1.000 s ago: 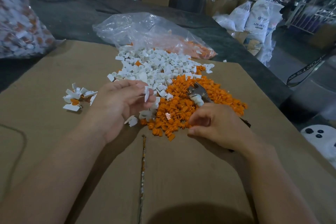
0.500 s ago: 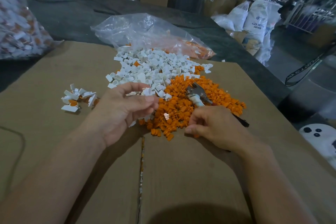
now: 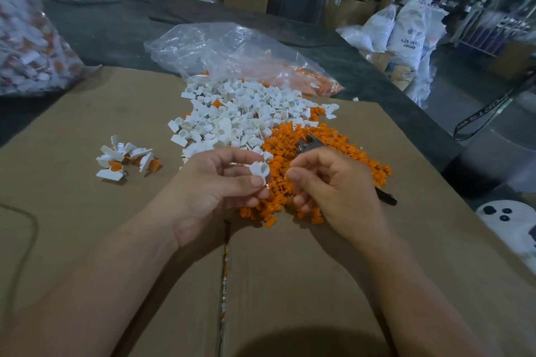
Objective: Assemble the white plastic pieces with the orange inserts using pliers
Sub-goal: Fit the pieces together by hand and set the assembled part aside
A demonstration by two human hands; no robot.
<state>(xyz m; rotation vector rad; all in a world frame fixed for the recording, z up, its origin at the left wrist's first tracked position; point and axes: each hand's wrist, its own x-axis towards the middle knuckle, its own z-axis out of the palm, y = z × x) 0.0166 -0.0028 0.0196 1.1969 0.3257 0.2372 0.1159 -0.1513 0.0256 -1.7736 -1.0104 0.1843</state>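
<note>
L hand [image 3: 220, 182] pinches white piece [image 3: 259, 170] btwn thumb & fingertips, its round opening facing up, held over near edge of orange inserts [image 3: 348, 139]. R hand [image 3: 333, 185] sits just beside at 3 o'clock, fingers curled round pliers [image 3: 309, 144]; metal head pokes out at 11 o'clock of R hand, black handle tip at 4 o'clock. Can't tell if plier jaws are apart. White pile [image 3: 237, 113] lies at 12 o'clock of hands, touching the inserts. Small done batch [image 3: 124, 158] at 9 o'clock, well apart. Clear bag [image 3: 232, 52] behind piles. All on cardboard [image 3: 87, 124].
</note>
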